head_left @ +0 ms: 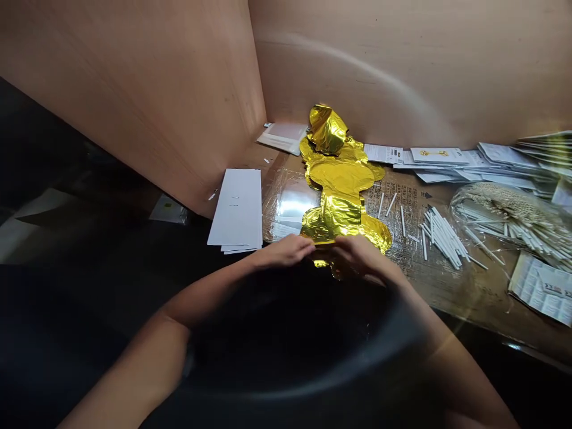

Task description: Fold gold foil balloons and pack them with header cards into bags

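Wooden panels [379,65] meet behind a gold foil balloon [339,190] lying on clear plastic [286,202]; we hold its near edge, left hand [281,250] and right hand [361,256] curled shut on it, where a hard tug could tear the thin foil, white sticks [442,238] right of it

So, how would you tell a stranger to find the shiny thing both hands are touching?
Start at the corner where two tan wooden panels meet. A long, flat gold foil balloon runs from there toward the person, crumpled at the far end, with the left hand and right hand on the near end. Unlike the white paper sheets and white sticks beside it, it shines mirror-gold.
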